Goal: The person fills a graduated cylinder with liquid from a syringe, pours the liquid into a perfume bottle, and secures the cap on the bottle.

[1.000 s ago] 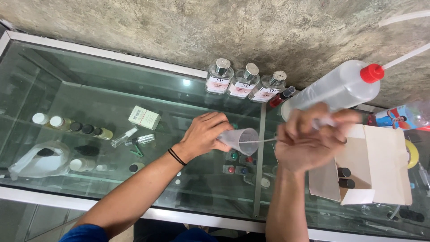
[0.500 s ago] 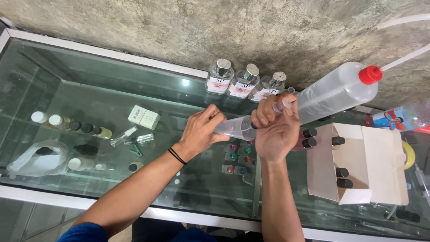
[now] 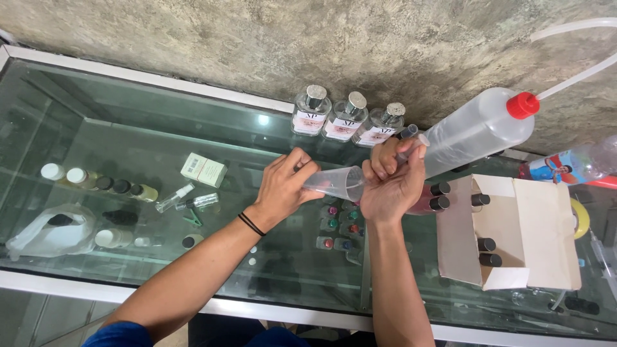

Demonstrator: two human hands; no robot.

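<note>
My left hand [image 3: 286, 186] grips the base of a clear plastic cup [image 3: 337, 183], which is tipped on its side above the glass counter [image 3: 160, 148]. My right hand [image 3: 392, 186] is closed at the cup's mouth. It pinches a small clear vial [image 3: 411, 142] that sticks up between the fingers. Just behind this hand slants a big translucent squeeze bottle [image 3: 479, 128] with a red cap [image 3: 522, 105] and a thin white tube. Whether the vial touches the cup is hidden by my fingers.
Three square glass bottles with silver caps [image 3: 346, 115] stand at the wall. An open cardboard box [image 3: 533, 231] with dark-capped bottles sits at the right. Small boxes, vials and a white bag [image 3: 51, 234] lie inside the case below the glass.
My right hand has come left from over the cardboard box to the cup's mouth and turned the small vial upward. My left hand has tipped the cup further toward it.
</note>
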